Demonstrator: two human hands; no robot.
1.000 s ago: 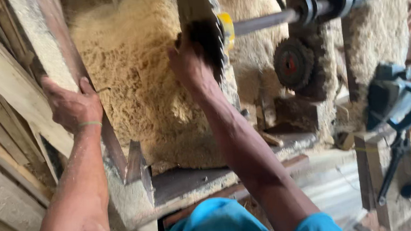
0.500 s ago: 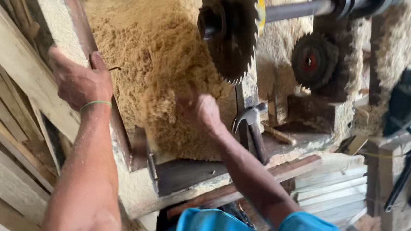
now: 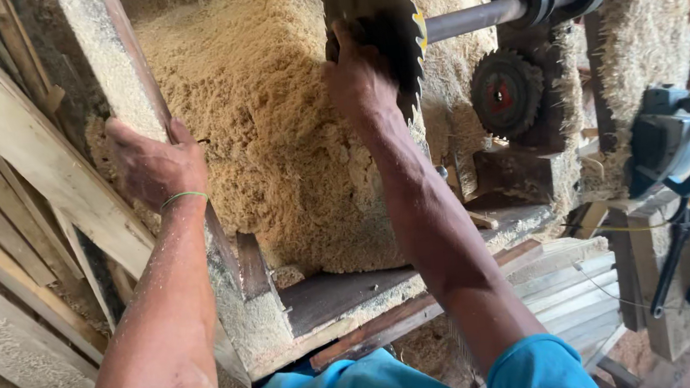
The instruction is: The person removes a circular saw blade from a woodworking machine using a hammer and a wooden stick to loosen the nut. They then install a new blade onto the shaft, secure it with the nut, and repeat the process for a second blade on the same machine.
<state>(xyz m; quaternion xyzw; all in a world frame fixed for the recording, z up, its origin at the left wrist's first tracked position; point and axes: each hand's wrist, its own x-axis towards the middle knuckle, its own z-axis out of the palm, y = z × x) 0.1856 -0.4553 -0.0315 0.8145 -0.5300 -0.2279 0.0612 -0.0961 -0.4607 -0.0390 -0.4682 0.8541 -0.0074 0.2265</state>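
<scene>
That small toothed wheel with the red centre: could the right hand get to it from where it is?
Probably yes: the right hand rests on the big saw blade, and the small wheel sits close beside it, uncovered.

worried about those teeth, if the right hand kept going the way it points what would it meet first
The right hand already touches the large toothed circular steel saw blade; going on, it would press against that disc, though depth is hard to judge.

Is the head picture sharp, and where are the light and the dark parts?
Head view: mostly sharp; the right hand on the saw blade and the left hand on the wooden frame are clear. Daylight brightens the sawdust; the lower gaps stay shadowed.
</scene>
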